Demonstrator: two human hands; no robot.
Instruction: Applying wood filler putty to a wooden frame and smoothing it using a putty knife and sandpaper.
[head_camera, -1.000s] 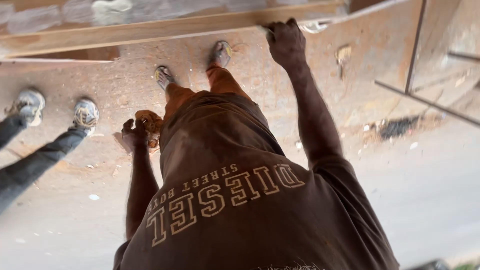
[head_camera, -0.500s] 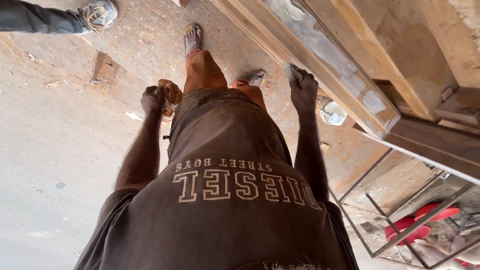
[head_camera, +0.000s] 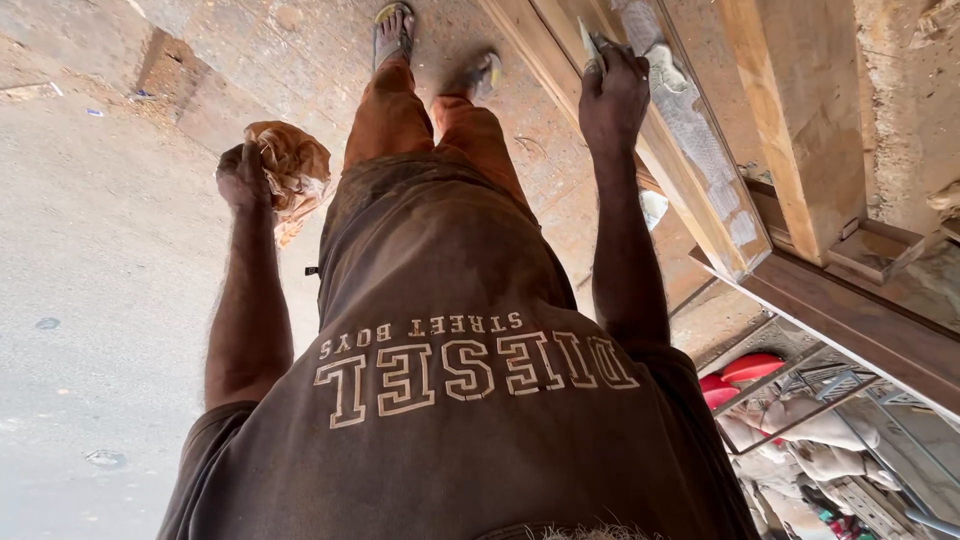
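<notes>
My left hand (head_camera: 243, 175) is closed around a crumpled piece of brown paper (head_camera: 298, 168), held out beside my hip above the concrete floor. My right hand (head_camera: 612, 95) reaches forward and grips a small thin pale blade-like tool (head_camera: 588, 48), whose tip rests on the edge of a long wooden frame (head_camera: 545, 75). The frame runs diagonally and holds a whitish smeared panel (head_camera: 690, 120). Between the arms are my brown shirt, orange-brown trousers and sandalled feet (head_camera: 392, 25).
A thick wooden beam (head_camera: 800, 120) and a dark board (head_camera: 860, 320) lie to the right of the frame. At the lower right, thin metal bars (head_camera: 800, 400) stand over red objects (head_camera: 745, 370) and clutter. A low kerb (head_camera: 150, 70) crosses the dusty floor (head_camera: 90, 300) at the upper left.
The view has swung, so the wooden frame now runs diagonally on the right. Another person's legs have left the view. My right hand stays on the frame; my left still holds the paper.
</notes>
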